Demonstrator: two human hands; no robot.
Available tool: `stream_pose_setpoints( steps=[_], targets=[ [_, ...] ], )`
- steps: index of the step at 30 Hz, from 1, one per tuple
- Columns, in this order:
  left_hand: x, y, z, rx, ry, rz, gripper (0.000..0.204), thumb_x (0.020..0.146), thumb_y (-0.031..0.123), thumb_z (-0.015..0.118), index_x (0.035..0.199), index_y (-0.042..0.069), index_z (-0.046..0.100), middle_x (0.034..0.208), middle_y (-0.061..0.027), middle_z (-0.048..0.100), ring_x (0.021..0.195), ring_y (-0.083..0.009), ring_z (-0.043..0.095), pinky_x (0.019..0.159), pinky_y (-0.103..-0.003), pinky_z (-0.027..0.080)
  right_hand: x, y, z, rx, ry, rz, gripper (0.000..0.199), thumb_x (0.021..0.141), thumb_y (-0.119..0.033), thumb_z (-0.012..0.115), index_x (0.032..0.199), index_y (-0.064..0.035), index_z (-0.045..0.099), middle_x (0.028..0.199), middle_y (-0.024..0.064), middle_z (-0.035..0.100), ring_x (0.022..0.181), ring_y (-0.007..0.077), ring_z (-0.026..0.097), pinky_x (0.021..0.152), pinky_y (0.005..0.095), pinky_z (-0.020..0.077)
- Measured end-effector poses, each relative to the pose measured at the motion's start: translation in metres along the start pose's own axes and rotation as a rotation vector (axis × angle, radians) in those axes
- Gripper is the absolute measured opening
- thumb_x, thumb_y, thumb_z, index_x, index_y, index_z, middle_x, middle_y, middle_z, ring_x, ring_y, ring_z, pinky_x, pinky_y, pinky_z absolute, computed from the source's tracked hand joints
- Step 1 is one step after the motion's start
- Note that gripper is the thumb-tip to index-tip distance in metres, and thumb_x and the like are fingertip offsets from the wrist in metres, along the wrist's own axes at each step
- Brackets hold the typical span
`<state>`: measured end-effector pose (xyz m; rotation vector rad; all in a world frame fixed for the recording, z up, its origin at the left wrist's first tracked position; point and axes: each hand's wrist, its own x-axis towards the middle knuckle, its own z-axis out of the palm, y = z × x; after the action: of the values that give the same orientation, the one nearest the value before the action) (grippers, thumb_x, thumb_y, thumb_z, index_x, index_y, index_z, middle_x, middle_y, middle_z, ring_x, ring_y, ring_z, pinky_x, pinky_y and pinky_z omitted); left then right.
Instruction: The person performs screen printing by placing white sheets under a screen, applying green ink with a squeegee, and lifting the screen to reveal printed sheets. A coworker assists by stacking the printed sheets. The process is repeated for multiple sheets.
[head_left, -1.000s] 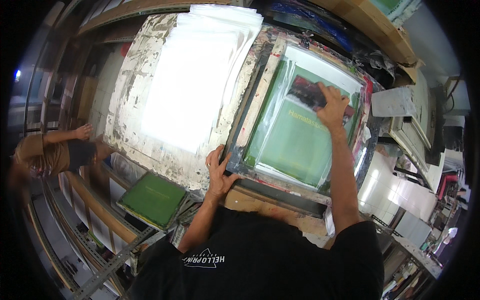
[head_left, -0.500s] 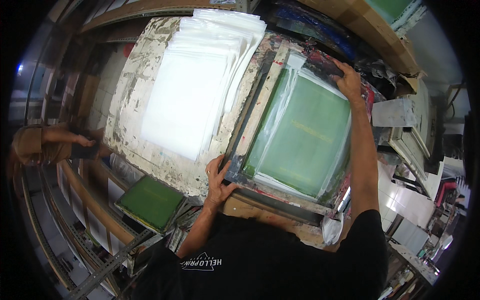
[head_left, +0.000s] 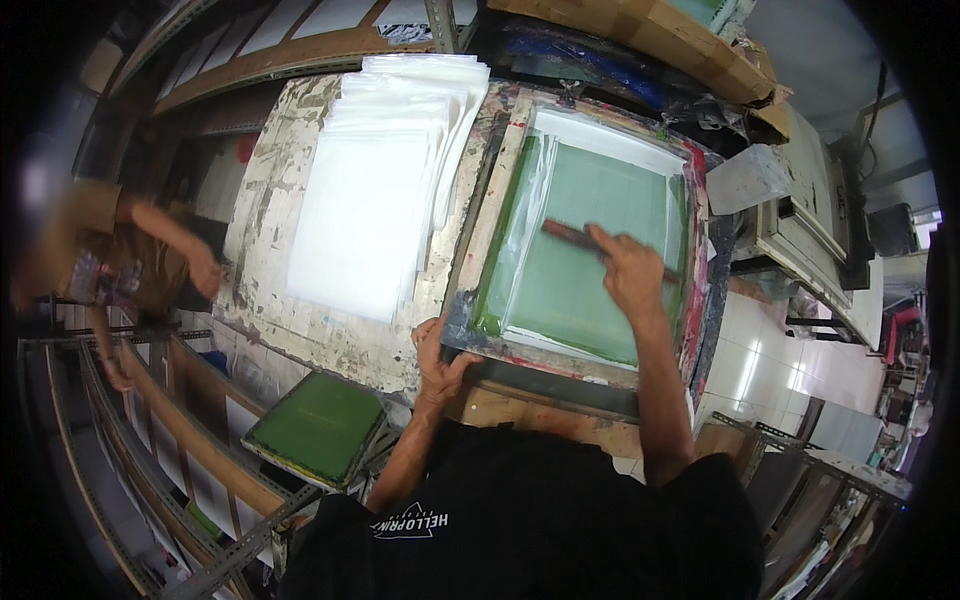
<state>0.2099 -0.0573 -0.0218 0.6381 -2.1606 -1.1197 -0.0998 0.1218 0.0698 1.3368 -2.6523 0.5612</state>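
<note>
A wooden-framed printing screen (head_left: 487,235) with green mesh (head_left: 600,190) lies on the table, a white strip of ink or film along its far end. My right hand (head_left: 634,275) grips a dark reddish squeegee (head_left: 572,234), which crosses the mesh at a slant and is slightly blurred. At the near left corner of the frame, my left hand (head_left: 440,368) is closed on the wood, thumb along the near edge. Left of the screen, a fanned stack of white sheets (head_left: 360,220) rests on the paint-flaked board (head_left: 265,200).
A smaller green screen (head_left: 318,425) sits low on the left, beside wooden racks (head_left: 205,425). At the far left stands another person, with an arm and hand (head_left: 204,270) near the board. A cardboard box (head_left: 650,45) and a translucent plastic container (head_left: 745,180) lie beyond the screen.
My right hand has left the frame's far right corner and now holds the squeegee over the mesh. My left hand stays at the near corner. The other person's arm has come closer to the board.
</note>
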Motion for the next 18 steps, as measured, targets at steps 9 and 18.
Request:
stream_pose_setpoints(
  steps=[9, 18],
  targets=[
    [0.081, 0.1, -0.011, -0.255, 0.288, 0.07, 0.069, 0.07, 0.013, 0.09, 0.129, -0.009, 0.061, 0.122, -0.0157, 0.058, 0.117, -0.0294, 0.052, 0.104, -0.04, 0.041, -0.036, -0.102, -0.163, 0.031, 0.067, -0.076, 0.066, 0.063, -0.025, 0.081, 0.128, -0.0197, 0.072, 0.077, 0.0086, 0.058, 0.069, 0.0299, 0.06, 0.068, 0.0427, 0.0496],
    [0.25, 0.109, 0.056, -0.457, 0.369, 0.231, 0.047, 0.094, 0.016, 0.07, 0.135, 0.0, 0.053, 0.109, -0.0076, 0.066, 0.108, -0.0213, 0.059, 0.103, -0.037, 0.041, 0.104, -0.085, -0.265, -0.036, 0.279, -0.107, 0.041, 0.08, -0.041, 0.082, 0.104, -0.0074, 0.079, 0.079, 0.0094, 0.074, 0.066, 0.0202, 0.066, 0.062, 0.0325, 0.0494]
  ],
)
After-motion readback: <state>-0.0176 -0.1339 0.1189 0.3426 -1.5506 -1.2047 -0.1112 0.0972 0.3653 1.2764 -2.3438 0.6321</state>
